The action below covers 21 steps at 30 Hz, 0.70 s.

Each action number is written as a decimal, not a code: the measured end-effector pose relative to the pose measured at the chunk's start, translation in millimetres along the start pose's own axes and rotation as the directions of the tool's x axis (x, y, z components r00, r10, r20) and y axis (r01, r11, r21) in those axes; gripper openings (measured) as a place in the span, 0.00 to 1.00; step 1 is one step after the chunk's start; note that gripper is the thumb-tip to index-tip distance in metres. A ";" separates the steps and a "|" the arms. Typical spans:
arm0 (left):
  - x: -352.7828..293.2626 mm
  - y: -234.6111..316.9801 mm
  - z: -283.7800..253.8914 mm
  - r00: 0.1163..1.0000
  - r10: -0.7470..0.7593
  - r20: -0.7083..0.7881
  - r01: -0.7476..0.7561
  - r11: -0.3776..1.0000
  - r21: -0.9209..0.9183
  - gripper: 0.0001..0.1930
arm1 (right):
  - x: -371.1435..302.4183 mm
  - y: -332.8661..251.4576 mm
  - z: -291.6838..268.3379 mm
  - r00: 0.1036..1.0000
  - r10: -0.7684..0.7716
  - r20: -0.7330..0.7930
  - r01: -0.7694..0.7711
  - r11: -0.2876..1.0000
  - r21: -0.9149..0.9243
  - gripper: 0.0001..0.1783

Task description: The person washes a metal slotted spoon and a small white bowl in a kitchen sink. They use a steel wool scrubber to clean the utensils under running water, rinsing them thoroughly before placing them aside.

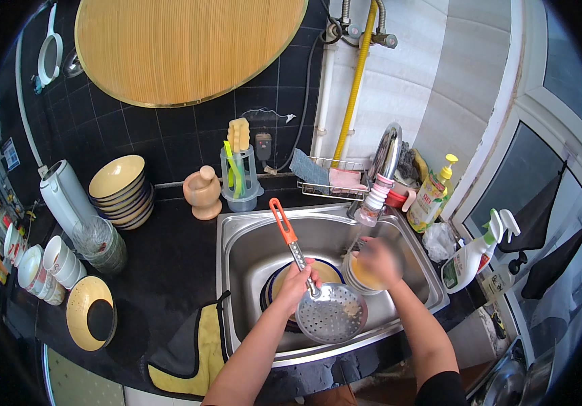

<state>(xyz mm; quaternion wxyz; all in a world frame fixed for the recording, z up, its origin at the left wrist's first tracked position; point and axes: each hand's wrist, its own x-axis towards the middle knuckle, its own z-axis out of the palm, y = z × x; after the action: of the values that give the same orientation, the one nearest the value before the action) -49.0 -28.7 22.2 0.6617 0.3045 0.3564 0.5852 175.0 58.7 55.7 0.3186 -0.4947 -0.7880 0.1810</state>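
Note:
My left hand is closed around the metal handle of a slotted skimmer, its orange grip end pointing up and away from me. The perforated bowl of the skimmer hangs over the near part of the steel sink, with a small pale bit on it. Below it in the sink lie yellowish dark-rimmed bowls, partly covered by my hand. My right hand is at a stack of smaller pale bowls under the faucet. That hand is smeared, and its fingers cannot be made out.
Left of the sink, a yellow-and-grey cloth hangs over the counter edge. A wooden mortar, utensil holder and stacked bowls line the back. Soap and spray bottles stand at the right.

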 end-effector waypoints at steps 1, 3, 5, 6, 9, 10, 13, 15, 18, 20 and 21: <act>-0.6 0.7 0.9 1.000 -0.004 -0.029 0.004 1.000 0.017 0.10 | 4.3 -42.1 -8.6 0.986 0.153 0.069 -0.157 0.986 0.049 0.21; -2.1 4.0 6.3 0.997 -0.009 -0.071 0.012 0.999 0.051 0.10 | 7.4 -72.3 1.4 0.972 0.201 0.118 -0.217 0.965 0.150 0.19; 0.8 1.3 4.7 0.999 0.002 -0.052 -0.002 1.000 0.001 0.10 | 9.5 -80.1 18.8 0.998 0.003 0.059 -0.019 0.962 0.271 0.17; 2.8 -0.7 2.4 0.999 0.008 -0.045 -0.009 1.000 -0.024 0.10 | 10.7 -85.7 25.1 0.985 -0.168 0.049 0.151 0.959 0.241 0.16; 12.3 -8.5 -4.9 0.999 0.053 0.001 -0.053 0.999 -0.001 0.12 | 12.3 -100.8 45.0 0.934 -0.311 0.177 0.250 0.921 0.297 0.15; 13.0 -10.7 -4.9 0.997 0.079 0.005 -0.079 0.997 0.002 0.11 | 14.3 -102.4 51.4 0.930 -0.296 0.220 0.235 0.936 0.263 0.15; 15.3 -21.5 -13.7 0.978 0.159 0.133 -0.164 0.986 0.024 0.11 | 28.2 -104.4 59.7 0.884 -0.459 0.082 0.446 0.884 0.144 0.13; 8.2 -9.1 -6.1 0.990 0.134 0.046 -0.138 0.985 0.101 0.10 | 33.2 -106.2 56.7 0.894 -0.445 0.038 0.441 0.893 0.094 0.11; 4.9 -3.4 -4.4 0.990 0.144 0.006 -0.143 0.983 0.113 0.09 | 12.9 -101.9 55.4 0.902 -0.409 0.141 0.400 0.912 0.085 0.10; 8.3 -7.5 2.4 0.988 0.149 0.048 -0.153 0.982 0.110 0.10 | 8.9 -98.9 46.1 0.846 -0.519 0.124 0.522 0.853 0.007 0.14; 9.1 -7.9 5.4 0.986 0.150 0.072 -0.157 0.981 0.111 0.10 | 10.5 -99.6 46.9 0.829 -0.547 0.114 0.552 0.834 -0.013 0.13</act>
<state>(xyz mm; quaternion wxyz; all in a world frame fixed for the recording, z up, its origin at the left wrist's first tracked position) -39.6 -20.6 17.7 0.6067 0.3873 0.3444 0.6028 73.7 25.2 84.6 0.3036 -0.2443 -0.9166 0.0897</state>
